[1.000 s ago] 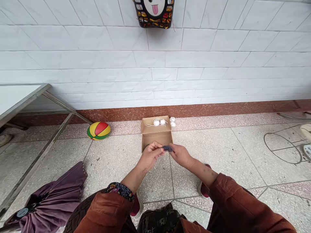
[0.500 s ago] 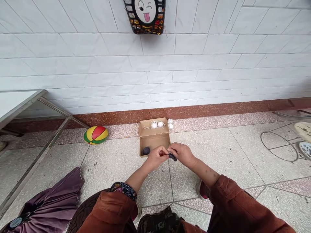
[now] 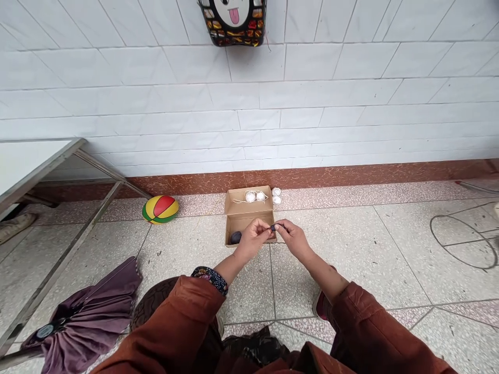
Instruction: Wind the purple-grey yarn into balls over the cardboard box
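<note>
My left hand [image 3: 254,238] and my right hand [image 3: 293,240] meet above the front right corner of an open cardboard box [image 3: 249,222]. Pinched between their fingertips is a small dark bundle of yarn [image 3: 273,227], partly covered by the fingers. Both hands are closed on it. A dark ball of yarn [image 3: 236,237] sits in the front left of the box, beside my left hand. Two white balls of yarn [image 3: 255,196] with loose strands rest on the raised lid. Next to the lid, two more white balls [image 3: 276,196] lie on the floor.
A multicoloured ball [image 3: 160,210] rests on the floor near a metal-framed table [image 3: 74,150] at left. Purple pleated fabric [image 3: 93,311] lies lower left. A black basket [image 3: 236,31] hangs on the tiled wall. To the right is a wire frame [image 3: 463,241].
Both hands have risen slightly, farther over the box, with the dark yarn. The right fingers now cover more of it. The view has shifted a little.
</note>
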`<action>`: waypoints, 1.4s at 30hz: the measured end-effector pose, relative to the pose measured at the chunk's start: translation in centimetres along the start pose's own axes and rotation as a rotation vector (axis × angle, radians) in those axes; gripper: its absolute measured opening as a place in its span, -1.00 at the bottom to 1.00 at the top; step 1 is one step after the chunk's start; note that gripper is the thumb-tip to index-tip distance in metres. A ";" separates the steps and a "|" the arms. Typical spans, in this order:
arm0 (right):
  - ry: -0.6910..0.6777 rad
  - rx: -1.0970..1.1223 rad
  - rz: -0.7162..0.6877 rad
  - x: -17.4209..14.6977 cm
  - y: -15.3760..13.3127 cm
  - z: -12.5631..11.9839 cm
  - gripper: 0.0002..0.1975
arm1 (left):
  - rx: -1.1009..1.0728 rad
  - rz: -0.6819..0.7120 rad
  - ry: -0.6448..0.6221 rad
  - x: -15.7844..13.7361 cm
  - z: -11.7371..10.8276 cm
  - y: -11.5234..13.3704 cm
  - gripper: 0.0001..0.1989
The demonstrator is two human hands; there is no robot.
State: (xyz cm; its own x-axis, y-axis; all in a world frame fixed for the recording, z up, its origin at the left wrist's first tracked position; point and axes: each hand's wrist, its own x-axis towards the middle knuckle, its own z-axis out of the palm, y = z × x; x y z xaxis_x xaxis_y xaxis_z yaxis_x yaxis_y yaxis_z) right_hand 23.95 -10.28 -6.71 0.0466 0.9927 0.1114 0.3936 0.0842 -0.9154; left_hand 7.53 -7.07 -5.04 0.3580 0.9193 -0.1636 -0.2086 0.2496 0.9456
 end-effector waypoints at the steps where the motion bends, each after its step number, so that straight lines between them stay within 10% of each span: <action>1: -0.001 -0.002 -0.006 0.1 0.0 -0.4 -0.72 | -0.043 -0.029 -0.032 0.0 0.2 0.2 -0.64; 7: -0.094 -0.123 -0.108 -1.3 -0.5 -2.8 -0.75 | -0.119 -0.156 -0.173 -1.1 2.2 -0.2 -0.51; 18: -0.146 -0.159 -0.046 -8.4 -3.1 -0.6 -0.71 | -0.176 -0.080 0.134 -9.3 2.7 0.4 -0.50; 22: -0.139 -0.285 -0.225 -11.8 -6.3 0.1 -0.82 | -0.001 0.002 0.190 -12.5 2.0 1.6 -0.55; 29: -0.040 -0.128 -0.250 -12.1 -10.2 0.0 -0.78 | 0.148 0.023 0.003 -18.0 1.7 2.9 -0.66; 35: -0.017 0.050 -0.109 -13.7 -9.7 2.1 -0.75 | -0.165 -0.088 -0.113 -21.3 2.1 4.7 -0.67; 42: -0.052 -0.256 -0.306 -17.5 -11.0 2.4 -0.79 | -0.381 -0.115 -0.005 -22.8 2.9 5.6 -0.60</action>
State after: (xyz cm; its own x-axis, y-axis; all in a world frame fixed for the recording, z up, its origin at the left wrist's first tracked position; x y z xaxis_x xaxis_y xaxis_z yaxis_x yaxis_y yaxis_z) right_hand 16.58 -28.40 0.52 -0.1519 0.9286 0.3385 0.5988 0.3589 -0.7160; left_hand 0.79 -27.48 4.83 0.4032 0.8773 -0.2605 -0.4890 0.4471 0.7490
